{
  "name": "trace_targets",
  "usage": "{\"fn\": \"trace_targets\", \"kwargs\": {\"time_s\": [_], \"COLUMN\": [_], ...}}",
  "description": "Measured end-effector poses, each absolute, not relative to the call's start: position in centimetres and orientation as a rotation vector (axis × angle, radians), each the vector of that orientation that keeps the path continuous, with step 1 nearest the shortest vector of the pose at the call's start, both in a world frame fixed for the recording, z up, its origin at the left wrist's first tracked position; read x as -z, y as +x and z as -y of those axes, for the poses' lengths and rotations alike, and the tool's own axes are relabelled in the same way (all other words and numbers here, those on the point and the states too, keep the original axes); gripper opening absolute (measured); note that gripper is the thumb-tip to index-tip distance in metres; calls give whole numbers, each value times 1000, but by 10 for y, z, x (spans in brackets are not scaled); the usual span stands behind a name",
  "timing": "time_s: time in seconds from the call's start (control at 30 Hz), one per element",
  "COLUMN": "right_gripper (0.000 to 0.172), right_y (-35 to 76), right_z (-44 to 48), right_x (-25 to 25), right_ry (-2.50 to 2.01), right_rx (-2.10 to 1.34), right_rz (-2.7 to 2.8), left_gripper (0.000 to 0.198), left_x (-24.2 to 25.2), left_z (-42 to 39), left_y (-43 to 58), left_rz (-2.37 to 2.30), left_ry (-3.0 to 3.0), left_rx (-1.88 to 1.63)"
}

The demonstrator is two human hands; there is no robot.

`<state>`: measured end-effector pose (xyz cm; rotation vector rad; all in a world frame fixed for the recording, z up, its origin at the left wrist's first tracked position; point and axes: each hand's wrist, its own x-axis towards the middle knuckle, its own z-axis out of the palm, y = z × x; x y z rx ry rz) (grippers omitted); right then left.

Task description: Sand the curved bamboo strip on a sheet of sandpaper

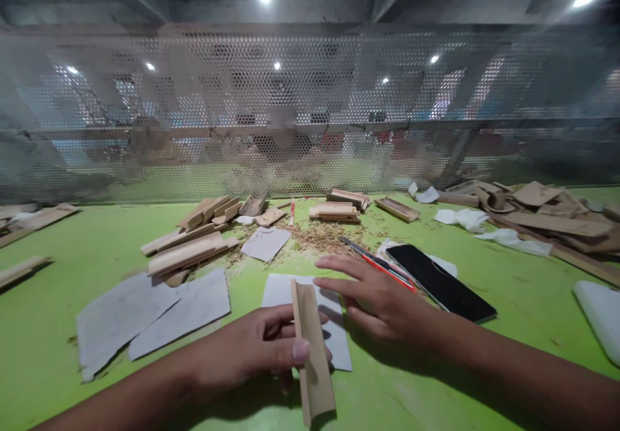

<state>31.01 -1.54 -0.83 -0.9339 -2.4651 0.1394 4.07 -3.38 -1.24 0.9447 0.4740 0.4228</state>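
Observation:
My left hand (256, 347) grips a trough-shaped piece of pale wood or bamboo (317, 360), thumb on its near side and fingers wrapped behind. The piece is tilted, its hollow side facing up and to the right. Under its far end lies a white sheet of paper (339, 347). My right hand (372, 295) hovers beside the top of the piece with fingers stretched and apart, holding nothing. Just beyond the right hand rest a slim dark tool with a red-orange edge (387, 269) and a black smartphone (440, 282).
Stacked trough pieces (188, 253) lie at left, others (334, 211) behind a scatter of shavings (320, 237). Torn white sheets (159, 315) cover the left of the green table (411, 386). Scrap pieces (557, 214) heap at right. A perforated metal screen (290, 108) stands behind.

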Motion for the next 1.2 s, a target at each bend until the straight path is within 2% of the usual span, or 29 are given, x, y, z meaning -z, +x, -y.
{"fn": "trace_targets", "kwargs": {"time_s": [0.1,0.3,0.47,0.57,0.7,0.77,0.8,0.87,0.93,1.07,1.2], "right_gripper": [45,28,33,30,33,43,58,99,125,128,128], "right_y": [306,312,308,305,306,305,304,299,291,282,288], "right_z": [23,14,17,19,17,19,22,31,41,52,42], "right_x": [4,1,-1,-1,0,-1,-2,-5,-7,-7,-7], "right_ry": [-720,-589,-556,-509,-695,-800,-827,-856,-875,-900,-987], "right_rx": [-100,43,69,44,38,-113,-229,-454,-574,-578,-541], "right_rz": [2553,2497,2489,2569,2520,2489,2494,2526,2566,2645,2519], "left_gripper": [55,56,57,57,58,58,57,54,52,54,62], "left_x": [11,13,12,12,13,14,14,14,12,5,1], "left_z": [34,33,28,27,29,28,28,28,31,40,34], "left_y": [42,40,37,36,38,37,37,36,37,42,36], "left_rz": [-463,-472,-487,-481,-464,-465,-469,-473,-463,-459,-661], "left_ry": [934,931,1055,1089,1013,1013,1032,1074,1078,1155,1566], "left_rx": [-425,-425,-380,-366,-403,-392,-382,-346,-354,-389,-547]}}
